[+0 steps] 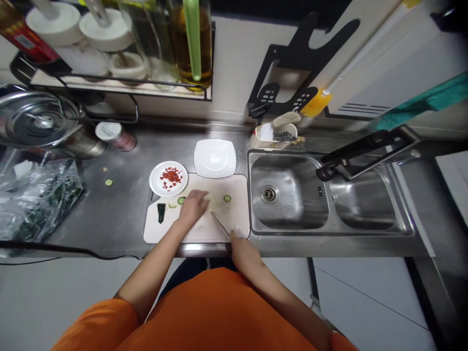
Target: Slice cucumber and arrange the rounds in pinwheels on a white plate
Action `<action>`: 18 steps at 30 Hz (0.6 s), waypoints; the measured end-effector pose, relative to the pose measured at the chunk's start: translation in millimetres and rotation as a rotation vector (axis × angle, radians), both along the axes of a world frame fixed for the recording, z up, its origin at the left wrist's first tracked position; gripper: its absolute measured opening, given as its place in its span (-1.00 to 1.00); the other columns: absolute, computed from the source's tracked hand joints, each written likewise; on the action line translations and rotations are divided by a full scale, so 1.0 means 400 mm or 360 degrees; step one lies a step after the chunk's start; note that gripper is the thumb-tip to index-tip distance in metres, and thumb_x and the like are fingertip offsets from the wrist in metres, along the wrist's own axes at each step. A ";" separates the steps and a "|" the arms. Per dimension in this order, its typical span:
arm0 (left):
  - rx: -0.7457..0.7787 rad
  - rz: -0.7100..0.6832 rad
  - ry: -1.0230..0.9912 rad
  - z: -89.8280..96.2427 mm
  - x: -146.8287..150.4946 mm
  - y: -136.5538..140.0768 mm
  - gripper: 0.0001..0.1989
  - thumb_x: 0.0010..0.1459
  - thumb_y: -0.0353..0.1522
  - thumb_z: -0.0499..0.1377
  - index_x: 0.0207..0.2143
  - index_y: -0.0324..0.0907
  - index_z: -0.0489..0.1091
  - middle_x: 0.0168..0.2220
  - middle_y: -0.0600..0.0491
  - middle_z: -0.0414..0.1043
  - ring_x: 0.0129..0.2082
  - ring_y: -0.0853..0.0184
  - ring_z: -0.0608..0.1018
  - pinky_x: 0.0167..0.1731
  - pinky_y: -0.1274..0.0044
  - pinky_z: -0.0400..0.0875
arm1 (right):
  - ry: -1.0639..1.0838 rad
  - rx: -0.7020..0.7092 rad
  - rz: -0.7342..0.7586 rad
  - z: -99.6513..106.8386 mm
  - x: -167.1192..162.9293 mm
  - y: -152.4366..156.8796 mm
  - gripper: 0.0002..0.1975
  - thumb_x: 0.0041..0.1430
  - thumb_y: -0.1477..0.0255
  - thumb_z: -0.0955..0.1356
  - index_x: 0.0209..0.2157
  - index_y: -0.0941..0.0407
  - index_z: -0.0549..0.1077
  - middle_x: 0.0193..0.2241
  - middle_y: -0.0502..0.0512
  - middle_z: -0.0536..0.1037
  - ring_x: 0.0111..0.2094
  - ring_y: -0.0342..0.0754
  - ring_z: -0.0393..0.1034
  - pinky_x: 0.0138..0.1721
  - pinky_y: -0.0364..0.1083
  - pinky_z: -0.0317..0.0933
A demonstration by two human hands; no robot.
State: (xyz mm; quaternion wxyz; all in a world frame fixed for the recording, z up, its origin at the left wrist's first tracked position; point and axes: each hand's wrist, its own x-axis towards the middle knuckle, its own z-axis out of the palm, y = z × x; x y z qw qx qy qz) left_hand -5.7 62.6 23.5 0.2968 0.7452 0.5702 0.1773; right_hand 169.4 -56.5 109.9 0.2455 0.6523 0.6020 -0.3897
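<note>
My left hand (pixel 194 207) is over the middle of the white cutting board (pixel 197 235), its slightly blurred fingers apart and nothing visible in them. The knife (pixel 221 224) is in my right hand (pixel 244 251) at the board's front edge, its blade slanting up and left. A cucumber slice (pixel 227 198) lies right of my left hand. Left of that hand are another slice (pixel 181 200), a thin pale-green piece (pixel 172 205) and a dark green cucumber end piece (pixel 161 213). A round white plate (pixel 154 184) with small red pieces (pixel 171 178) overlaps the board's back left corner.
A square white plate (pixel 215 158) stands behind the board. To the right is a double steel sink (pixel 292 195) with a black faucet (pixel 351 156). On the left are a steel pot (pixel 44 122), a jar (pixel 116 136), a plastic bag (pixel 40 195) of greens and a cucumber slice (pixel 108 182).
</note>
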 end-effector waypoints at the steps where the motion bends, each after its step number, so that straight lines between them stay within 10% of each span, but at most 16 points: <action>1: -0.0058 -0.0107 0.0012 -0.001 0.031 0.011 -0.68 0.11 -0.36 0.10 -0.06 -0.16 0.39 -0.16 -0.03 0.40 -0.16 0.27 0.44 -0.12 0.47 0.33 | -0.0001 -0.0009 -0.0004 0.003 -0.001 0.002 -0.55 0.12 0.71 0.09 0.04 0.18 0.19 -0.25 0.27 0.52 -0.15 0.07 0.44 -0.26 -0.07 0.25; 7: -0.0244 -0.0506 0.0225 0.000 0.156 0.052 -0.78 0.13 -0.36 0.06 -0.18 -0.13 0.43 -0.20 -0.01 0.33 -0.24 0.29 0.43 -0.29 0.50 0.32 | 0.0017 0.0009 -0.0028 0.011 -0.004 0.004 -0.54 0.14 0.72 0.08 0.07 0.19 0.18 -0.22 0.29 0.52 -0.14 0.08 0.44 -0.24 -0.05 0.25; 18: -0.0254 -0.0439 0.0225 -0.005 0.181 0.057 -0.86 0.12 -0.36 0.09 -0.30 -0.17 0.42 -0.22 -0.02 0.33 -0.28 0.30 0.43 -0.34 0.49 0.31 | 0.0043 -0.0028 -0.0066 0.009 -0.002 0.001 -0.50 0.12 0.73 0.09 0.10 0.20 0.15 -0.22 0.30 0.52 -0.14 0.09 0.44 -0.24 -0.04 0.27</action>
